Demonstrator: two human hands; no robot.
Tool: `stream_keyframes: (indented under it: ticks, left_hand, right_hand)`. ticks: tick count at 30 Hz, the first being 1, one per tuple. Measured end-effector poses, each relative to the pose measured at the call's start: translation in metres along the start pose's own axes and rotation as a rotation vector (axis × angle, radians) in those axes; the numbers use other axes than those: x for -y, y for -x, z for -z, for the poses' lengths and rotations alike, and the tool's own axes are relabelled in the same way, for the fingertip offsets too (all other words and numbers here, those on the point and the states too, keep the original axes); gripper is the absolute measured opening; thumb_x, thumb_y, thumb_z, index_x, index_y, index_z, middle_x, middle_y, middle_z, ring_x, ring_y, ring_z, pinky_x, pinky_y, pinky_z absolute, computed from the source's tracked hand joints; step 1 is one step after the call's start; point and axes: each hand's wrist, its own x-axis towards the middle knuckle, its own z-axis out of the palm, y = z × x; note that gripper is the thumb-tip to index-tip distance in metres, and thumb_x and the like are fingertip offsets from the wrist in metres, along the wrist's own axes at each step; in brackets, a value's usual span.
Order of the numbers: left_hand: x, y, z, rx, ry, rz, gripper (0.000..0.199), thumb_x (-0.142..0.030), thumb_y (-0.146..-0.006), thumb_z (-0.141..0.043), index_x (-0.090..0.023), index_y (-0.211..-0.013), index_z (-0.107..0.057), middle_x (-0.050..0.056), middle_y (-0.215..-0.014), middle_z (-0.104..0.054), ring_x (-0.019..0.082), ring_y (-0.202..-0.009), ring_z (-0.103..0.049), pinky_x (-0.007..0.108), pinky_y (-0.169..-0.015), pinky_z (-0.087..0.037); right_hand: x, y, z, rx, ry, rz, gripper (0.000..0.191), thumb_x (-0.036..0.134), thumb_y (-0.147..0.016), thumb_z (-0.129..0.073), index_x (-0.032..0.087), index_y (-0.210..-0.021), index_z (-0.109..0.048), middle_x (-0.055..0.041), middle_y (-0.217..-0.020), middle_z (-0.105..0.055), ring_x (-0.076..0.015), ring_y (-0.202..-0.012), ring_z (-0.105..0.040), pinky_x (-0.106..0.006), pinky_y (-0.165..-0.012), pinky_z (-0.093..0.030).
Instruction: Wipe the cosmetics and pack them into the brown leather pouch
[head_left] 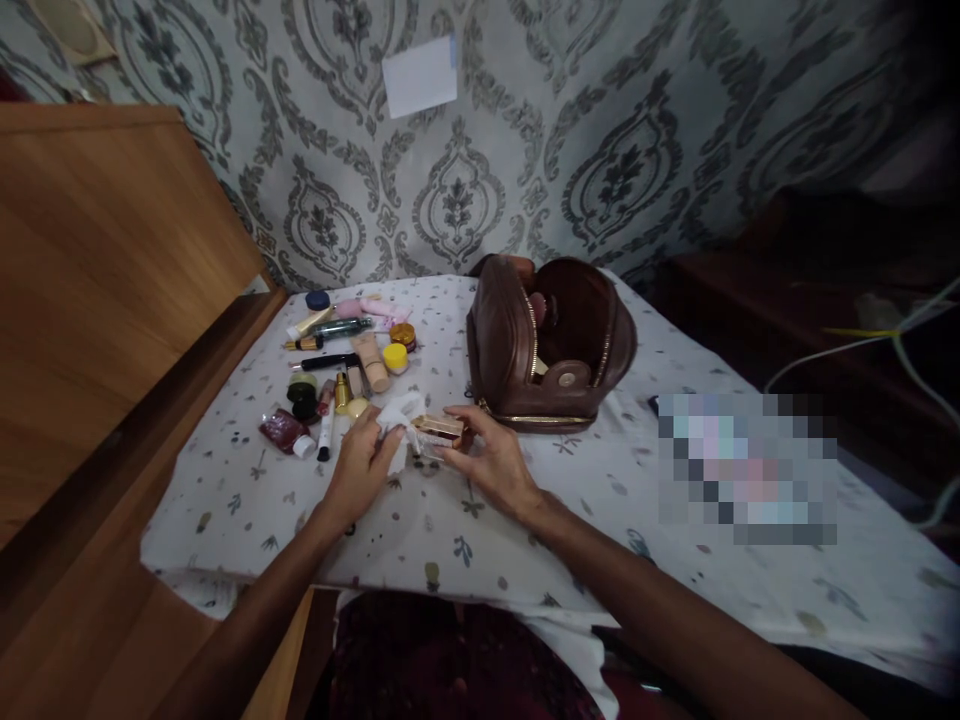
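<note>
In the head view, a crumpled white tissue (399,418) is gripped by the left hand (361,462), its thumb and fingers clamped on the folds. A small gold-and-clear case (441,430) is held by the right hand (493,462), with thumb and fingers closed on its right end. The 2 hands are brought near each other above the front part of the desk (409,535), and the left end of the case is met by the tissue. Whether the case is also touched by the left fingers cannot be told.

The desk is covered with a patterned white cloth. Just behind the right hand, a brown bag (499,345) is stood with its zipped mouth open; a pink item (538,308) can be seen inside it. To the left, cosmetics are spread in a loose group: a yellow-lidded jar (395,357), an amber jar (403,334), a beige tube (369,358), a black stick (326,362), a gold bottle (343,393) and, nearest the front-left edge, a red bottle (282,430) with a white cap. On the right, an object (742,470) is obscured by pixelation. A white paper (421,80) is fixed to the patterned wall (457,205).
</note>
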Motion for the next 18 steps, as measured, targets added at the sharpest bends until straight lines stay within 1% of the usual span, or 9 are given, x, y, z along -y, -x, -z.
stream_keyframes:
  ticks: [2, 4, 5, 6, 8, 10, 13, 15, 18]
  left_hand:
    - [0.004, 0.002, -0.002, 0.011, -0.017, -0.008, 0.022, -0.023, -0.095, -0.045, -0.019, -0.075, -0.053, 0.004, -0.086, -0.058, 0.018, -0.083, -0.054, 0.031, -0.078, -0.047]
    - [0.004, 0.004, -0.003, 0.007, -0.063, -0.030, 0.021, -0.022, -0.095, -0.045, -0.018, -0.078, -0.056, 0.004, -0.085, -0.057, 0.019, -0.085, -0.055, 0.033, -0.080, -0.048]
    - [0.004, 0.005, -0.003, 0.005, -0.100, -0.043, 0.020, -0.022, -0.095, -0.044, -0.017, -0.085, -0.059, 0.005, -0.088, -0.057, 0.019, -0.087, -0.055, 0.033, -0.081, -0.048]
    - [0.003, 0.006, -0.003, 0.006, -0.149, -0.057, 0.020, -0.021, -0.096, -0.043, -0.015, -0.095, -0.062, 0.006, -0.092, -0.056, 0.020, -0.090, -0.055, 0.034, -0.083, -0.048]
    - [-0.002, 0.007, -0.003, 0.020, -0.286, -0.092, 0.031, -0.020, -0.096, -0.042, -0.015, -0.121, -0.059, 0.008, -0.103, -0.054, 0.022, -0.096, -0.055, 0.035, -0.083, -0.048]
    - [-0.008, 0.010, -0.004, 0.031, -0.443, -0.138, 0.041, -0.019, -0.095, -0.042, -0.018, -0.135, -0.052, 0.011, -0.110, -0.051, 0.025, -0.101, -0.053, 0.037, -0.082, -0.049]
    - [-0.021, 0.013, -0.008, 0.051, -0.603, -0.227, 0.043, -0.018, -0.094, -0.044, -0.021, -0.137, -0.051, 0.012, -0.111, -0.050, 0.027, -0.104, -0.051, 0.039, -0.082, -0.051]
    - [-0.030, 0.015, -0.012, 0.079, -0.647, -0.294, 0.043, -0.017, -0.094, -0.046, -0.020, -0.137, -0.051, 0.012, -0.110, -0.051, 0.027, -0.103, -0.050, 0.039, -0.082, -0.051]
    - [-0.041, 0.015, -0.017, 0.126, -0.654, -0.378, 0.044, -0.016, -0.094, -0.047, -0.019, -0.137, -0.050, 0.013, -0.111, -0.052, 0.026, -0.102, -0.050, 0.039, -0.084, -0.051]
  right_hand:
    - [-0.001, 0.000, -0.001, 0.064, -0.023, -0.003, 0.039, 0.028, -0.075, -0.074, 0.021, -0.112, -0.064, -0.0045, -0.099, -0.070, -0.0198, -0.086, -0.065, -0.030, -0.078, -0.052]
    - [0.000, -0.002, -0.001, 0.157, -0.046, -0.014, 0.038, 0.026, -0.076, -0.073, 0.021, -0.112, -0.064, -0.0041, -0.100, -0.071, -0.0201, -0.089, -0.066, -0.030, -0.080, -0.051]
    - [0.001, -0.003, -0.001, 0.204, -0.051, -0.029, 0.038, 0.025, -0.076, -0.073, 0.021, -0.112, -0.064, -0.0037, -0.100, -0.071, -0.0200, -0.090, -0.067, -0.030, -0.080, -0.051]
    - [0.003, -0.003, -0.001, 0.246, -0.050, -0.045, 0.038, 0.024, -0.075, -0.072, 0.021, -0.112, -0.064, -0.0032, -0.100, -0.071, -0.0199, -0.089, -0.067, -0.030, -0.081, -0.051]
    - [0.006, -0.005, 0.000, 0.302, -0.030, -0.066, 0.038, 0.021, -0.074, -0.072, 0.021, -0.112, -0.065, -0.0023, -0.100, -0.071, -0.0199, -0.090, -0.066, -0.030, -0.082, -0.050]
    - [0.009, -0.006, 0.000, 0.311, -0.006, -0.068, 0.033, 0.022, -0.074, -0.071, 0.020, -0.107, -0.066, -0.0017, -0.098, -0.070, -0.0196, -0.089, -0.065, -0.030, -0.082, -0.049]
    - [0.007, -0.005, -0.001, 0.300, 0.031, -0.071, 0.014, 0.023, -0.075, -0.068, 0.018, -0.088, -0.065, 0.0001, -0.083, -0.066, -0.0166, -0.075, -0.060, -0.027, -0.071, -0.047]
    - [0.003, -0.003, -0.002, 0.301, 0.052, -0.063, 0.006, 0.019, -0.073, -0.066, 0.018, -0.077, -0.062, 0.0011, -0.075, -0.061, -0.0149, -0.068, -0.055, -0.025, -0.065, -0.044]
    - [-0.002, -0.001, -0.002, 0.298, 0.039, -0.038, 0.006, 0.014, -0.069, -0.063, 0.018, -0.074, -0.060, 0.0006, -0.072, -0.059, -0.0154, -0.067, -0.052, -0.026, -0.063, -0.043]
